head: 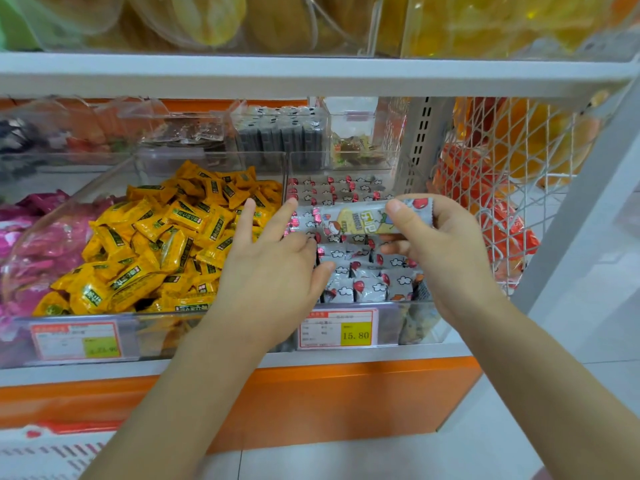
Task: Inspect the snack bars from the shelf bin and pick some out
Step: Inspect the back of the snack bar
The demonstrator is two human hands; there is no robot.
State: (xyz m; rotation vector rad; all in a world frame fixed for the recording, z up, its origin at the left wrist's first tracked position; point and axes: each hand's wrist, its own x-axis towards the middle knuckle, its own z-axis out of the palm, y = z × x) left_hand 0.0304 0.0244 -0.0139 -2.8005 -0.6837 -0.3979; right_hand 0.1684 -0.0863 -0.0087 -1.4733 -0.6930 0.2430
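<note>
Above the clear plastic shelf bin [408, 308] of grey-wrapped bars, her right hand [440, 244] pinches one grey-and-yellow wrapped snack bar [360, 220] by its end; left hand [273, 261] hovers beside, fingers [277, 216] spread. Better to turn it slowly, label upward.

White metal shelf [398, 355], orange panel [346, 403] below its front lip. Directly on it, front row: clear plastic bin of yellow wrapped sweets [156, 336] at 9 o'clock of centre; clear plastic bin of grey-white snack bars [388, 323] just beside it, 3 o'clock. Smaller clear boxes [360, 133] behind, 12 o'clock.
</note>
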